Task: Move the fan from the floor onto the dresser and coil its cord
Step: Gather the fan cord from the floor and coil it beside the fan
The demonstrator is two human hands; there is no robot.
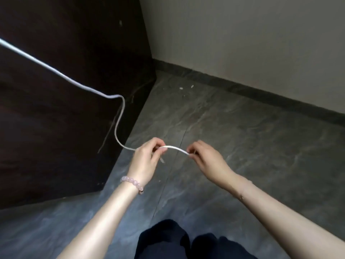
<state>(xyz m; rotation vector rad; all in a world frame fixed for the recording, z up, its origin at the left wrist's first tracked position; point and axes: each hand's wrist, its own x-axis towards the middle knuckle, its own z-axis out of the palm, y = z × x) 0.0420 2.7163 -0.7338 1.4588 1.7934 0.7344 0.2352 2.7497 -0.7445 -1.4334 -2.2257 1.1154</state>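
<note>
- Dresser (56, 90): the dark wooden side panel fills the left of the view and stands on the floor (242, 146). Its top is out of frame.
- Fan: not visible. Whether it already sits on the dresser cannot be told.
- Cord (56, 71): white; it enters at the upper left edge, runs slack down across the dresser's side panel, bends near the panel's lower front corner, and reaches the hands above the floor.
- Left hand (147, 159): fingers closed on the cord, a short tail showing below the fingers. A bead bracelet (132, 184) is on this wrist.
- Between the hands a short arched span of cord hangs clear of the floor.
- Right hand (207, 157): fingertips pinched together on the cord's near end; the plug is not discernible.
- Step in hand, as judged: the start of coiling, with the first loop being measured out.
- Next move calls for bringing the right-hand end across to the left hand to close the loop, then drawing in more slack from the dresser side without snagging the panel's corner.
</note>
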